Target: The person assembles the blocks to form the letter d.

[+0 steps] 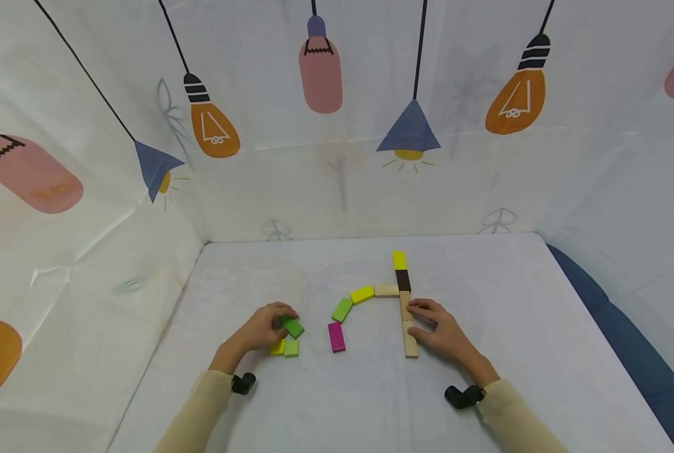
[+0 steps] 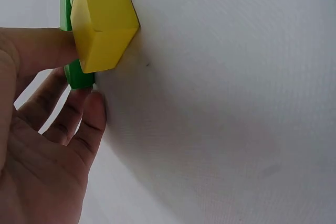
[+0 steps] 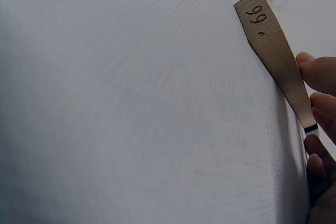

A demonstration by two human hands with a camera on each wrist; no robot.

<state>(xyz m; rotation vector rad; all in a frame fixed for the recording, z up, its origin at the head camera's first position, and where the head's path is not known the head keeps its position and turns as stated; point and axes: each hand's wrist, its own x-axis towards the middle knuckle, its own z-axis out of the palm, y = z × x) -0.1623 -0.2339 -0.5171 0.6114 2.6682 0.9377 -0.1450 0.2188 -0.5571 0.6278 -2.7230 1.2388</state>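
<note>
My left hand (image 1: 265,327) pinches a dark green block (image 1: 293,327) between thumb and fingers, above a yellow block (image 1: 277,347) and a light green block (image 1: 291,348). In the left wrist view the thumb passes behind the yellow block (image 2: 105,19), and the dark green block (image 2: 81,77) shows at the fingertips. My right hand (image 1: 440,330) rests its thumb and fingertips along the right side of a line of plain wooden blocks (image 1: 409,340). The near wooden block (image 3: 257,17) has "66" marked on its end in the right wrist view.
A black block (image 1: 403,280) and a yellow block (image 1: 398,260) extend the line at its far end. From its left side curve a wooden block (image 1: 386,291), a yellow block (image 1: 362,295), a green block (image 1: 342,310) and a magenta block (image 1: 337,337). A white cloth covers the table (image 1: 348,402).
</note>
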